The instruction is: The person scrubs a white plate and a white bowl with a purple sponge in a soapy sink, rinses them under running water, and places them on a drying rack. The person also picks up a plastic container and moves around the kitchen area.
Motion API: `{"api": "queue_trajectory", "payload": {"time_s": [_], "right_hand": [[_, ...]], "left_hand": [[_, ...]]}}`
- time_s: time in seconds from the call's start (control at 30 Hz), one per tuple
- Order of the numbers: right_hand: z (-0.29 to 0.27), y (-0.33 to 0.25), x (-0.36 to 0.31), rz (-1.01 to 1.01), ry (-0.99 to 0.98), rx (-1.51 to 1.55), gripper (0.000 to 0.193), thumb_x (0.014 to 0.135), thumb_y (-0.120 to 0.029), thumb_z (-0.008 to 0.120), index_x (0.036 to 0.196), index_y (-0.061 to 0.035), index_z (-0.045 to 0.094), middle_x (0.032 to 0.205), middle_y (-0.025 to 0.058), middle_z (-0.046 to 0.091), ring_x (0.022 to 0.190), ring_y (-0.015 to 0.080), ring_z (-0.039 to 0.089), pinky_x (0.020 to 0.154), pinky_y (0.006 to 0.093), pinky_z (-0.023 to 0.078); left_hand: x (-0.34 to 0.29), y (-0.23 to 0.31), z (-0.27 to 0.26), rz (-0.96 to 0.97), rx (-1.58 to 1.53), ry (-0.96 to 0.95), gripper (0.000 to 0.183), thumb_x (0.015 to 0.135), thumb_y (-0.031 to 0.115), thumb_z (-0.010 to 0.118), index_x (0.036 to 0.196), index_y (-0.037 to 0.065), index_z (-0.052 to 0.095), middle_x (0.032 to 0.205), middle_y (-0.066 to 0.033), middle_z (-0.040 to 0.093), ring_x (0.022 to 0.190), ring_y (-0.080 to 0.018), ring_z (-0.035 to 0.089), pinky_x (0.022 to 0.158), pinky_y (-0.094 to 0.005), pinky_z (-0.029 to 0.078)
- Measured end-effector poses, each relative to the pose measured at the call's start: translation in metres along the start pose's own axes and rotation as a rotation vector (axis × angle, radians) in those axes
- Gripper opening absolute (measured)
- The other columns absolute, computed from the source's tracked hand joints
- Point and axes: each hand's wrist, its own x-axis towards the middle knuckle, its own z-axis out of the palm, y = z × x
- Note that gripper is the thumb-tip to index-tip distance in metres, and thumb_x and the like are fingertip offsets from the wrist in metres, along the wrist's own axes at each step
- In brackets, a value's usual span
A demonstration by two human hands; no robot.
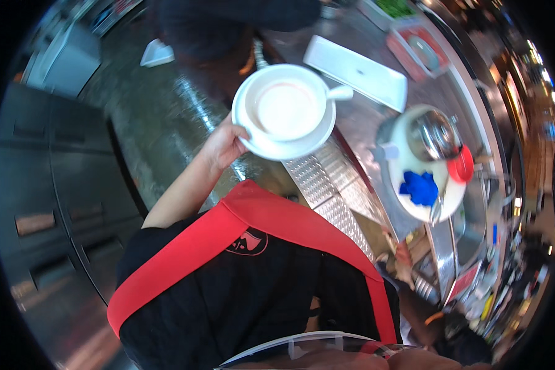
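My left hand (225,143) grips the rim of a white plate (266,148), fingers closed on its near left edge. On the plate sits a round white bowl (287,111) with a short handle pointing right. The bowl's inside looks pale, with a faint pinkish ring; whether it holds anything is unclear. Both are held up beside the metal counter (364,139). I do not see my right hand.
A long white tray (357,71) lies on the counter near a red-sided container (416,49). Further right, a white round surface (407,203) bears a steel pot (435,135), a blue cloth (419,188) and a red bowl (460,164). Other people stand ahead and at the lower right.
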Motion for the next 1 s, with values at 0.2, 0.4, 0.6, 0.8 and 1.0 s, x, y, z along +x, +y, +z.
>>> {"api": "queue_trajectory", "payload": {"time_s": [0.2, 0.4, 0.6, 0.8, 1.0], "right_hand": [[-0.057, -0.239, 0.009, -0.318, -0.126, 0.077, 0.018, 0.088, -0.022, 0.057, 0.094, -0.0063, 0.062, 0.073, 0.006, 0.063, 0.056, 0.0144, 0.057, 0.048, 0.0315, 0.046], [0.026, -0.481, 0.009, -0.416, -0.032, 0.054, 0.019, 0.09, -0.019, 0.056, 0.099, -0.0037, 0.061, 0.074, 0.0013, 0.06, 0.062, 0.0109, 0.055, 0.055, 0.0274, 0.046], [0.124, -0.602, -0.05, -0.537, -0.32, -0.032, 0.027, 0.091, -0.025, 0.054, 0.103, -0.0027, 0.062, 0.085, 0.0068, 0.066, 0.073, 0.0143, 0.062, 0.06, 0.028, 0.048], [0.153, -0.618, -0.029, -0.505, -0.394, -0.408, 0.033, 0.09, -0.028, 0.053, 0.099, 0.0016, 0.062, 0.081, 0.0116, 0.065, 0.076, 0.0212, 0.062, 0.069, 0.0354, 0.049], [0.189, -0.714, -0.003, -0.44, -0.351, -0.445, 0.031, 0.089, -0.028, 0.055, 0.098, 0.0007, 0.063, 0.083, 0.0132, 0.066, 0.078, 0.0236, 0.063, 0.07, 0.0365, 0.049]], "left_hand": [[-0.13, 0.012, -0.135, 0.229, -0.155, 0.315, 0.086, 0.061, -0.016, 0.043, 0.141, 0.008, 0.028, 0.126, -0.0172, 0.046, 0.115, -0.0331, 0.05, 0.086, -0.0436, 0.052], [-0.238, 0.046, -0.268, 0.272, -0.168, 0.638, 0.081, 0.062, -0.014, 0.043, 0.139, 0.008, 0.031, 0.127, -0.0137, 0.046, 0.111, -0.03, 0.052, 0.083, -0.0355, 0.051], [-0.303, 0.083, -0.352, 0.492, -0.309, 0.681, 0.075, 0.063, -0.009, 0.046, 0.135, 0.009, 0.035, 0.116, -0.0109, 0.051, 0.09, -0.0227, 0.057, 0.063, -0.0285, 0.049], [-0.317, 0.123, -0.411, 0.584, -0.46, 0.716, 0.077, 0.064, -0.013, 0.042, 0.138, 0.008, 0.033, 0.131, -0.0156, 0.044, 0.116, -0.0324, 0.05, 0.087, -0.0427, 0.05], [-0.278, 0.199, -0.472, 0.726, -0.478, 0.651, 0.079, 0.064, -0.013, 0.041, 0.139, 0.007, 0.03, 0.133, -0.0173, 0.041, 0.119, -0.0332, 0.047, 0.088, -0.0428, 0.05]]}}
